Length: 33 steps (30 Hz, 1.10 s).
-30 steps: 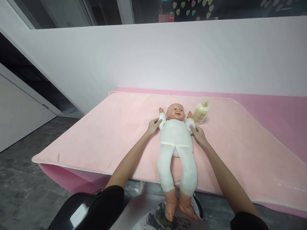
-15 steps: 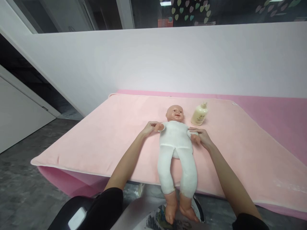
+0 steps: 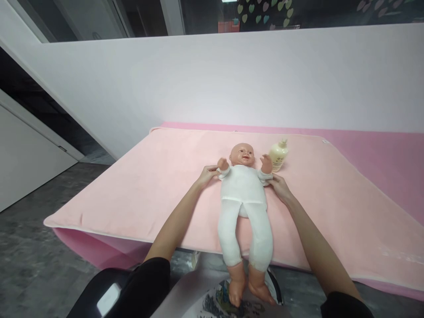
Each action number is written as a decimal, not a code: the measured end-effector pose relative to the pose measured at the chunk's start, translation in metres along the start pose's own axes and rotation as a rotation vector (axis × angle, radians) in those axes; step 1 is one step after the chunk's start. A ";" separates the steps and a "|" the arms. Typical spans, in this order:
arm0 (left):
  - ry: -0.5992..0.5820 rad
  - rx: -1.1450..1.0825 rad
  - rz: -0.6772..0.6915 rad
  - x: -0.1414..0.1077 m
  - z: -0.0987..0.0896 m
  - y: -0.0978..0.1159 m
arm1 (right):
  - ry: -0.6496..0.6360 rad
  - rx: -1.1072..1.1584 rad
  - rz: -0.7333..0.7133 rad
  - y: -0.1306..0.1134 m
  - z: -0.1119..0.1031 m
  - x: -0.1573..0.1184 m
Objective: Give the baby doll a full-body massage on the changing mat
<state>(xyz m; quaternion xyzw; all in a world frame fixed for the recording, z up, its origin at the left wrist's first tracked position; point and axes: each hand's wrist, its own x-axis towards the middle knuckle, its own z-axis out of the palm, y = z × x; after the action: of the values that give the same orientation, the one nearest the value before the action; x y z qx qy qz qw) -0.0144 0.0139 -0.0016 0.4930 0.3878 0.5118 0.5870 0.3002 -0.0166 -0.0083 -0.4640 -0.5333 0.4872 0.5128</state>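
A baby doll (image 3: 243, 185) with a white cloth body lies on its back on a pink blanket (image 3: 132, 190). Its feet hang past the near edge, toward my lap. My left hand (image 3: 208, 176) has its fingers closed at the doll's arm on the left side, by the white sleeve. On the other side, my right hand (image 3: 279, 187) grips the doll's other arm near the sleeve. Both doll hands point up beside its head. Some of my fingertips are hidden behind the doll's arms. A pale yellow pump bottle (image 3: 278, 155) stands just beyond my right hand.
A white wall (image 3: 212, 79) rises behind the table, with a dark window above it. The blanket's near edge (image 3: 109, 235) overhangs a darker pink cover. To the left are a grey floor (image 3: 39, 234) and a white door panel (image 3: 29, 154).
The doll's forearms have swung up from pointing down and outward to pointing up beside its head. My hands have shifted slightly at its arms. The bottle stays put.
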 end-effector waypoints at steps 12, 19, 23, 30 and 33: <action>0.150 0.348 0.081 0.014 0.006 -0.014 | 0.142 -0.335 -0.085 0.008 0.013 0.012; 0.059 0.156 0.105 0.003 0.006 -0.009 | -0.008 -0.182 -0.083 0.000 0.000 -0.003; -0.027 0.029 0.092 -0.002 0.002 -0.003 | -0.099 -0.159 -0.054 -0.006 -0.011 -0.010; 0.034 -0.017 -0.003 -0.003 -0.004 -0.006 | -0.141 -0.081 -0.058 -0.001 -0.015 -0.007; 0.026 -0.059 0.011 -0.003 -0.006 -0.008 | -0.156 -0.078 -0.089 0.001 -0.017 -0.007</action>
<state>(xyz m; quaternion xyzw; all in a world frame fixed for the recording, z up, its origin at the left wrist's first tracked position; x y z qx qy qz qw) -0.0189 0.0123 -0.0104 0.4709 0.3772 0.5326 0.5936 0.3172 -0.0229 -0.0096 -0.4200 -0.6102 0.4775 0.4725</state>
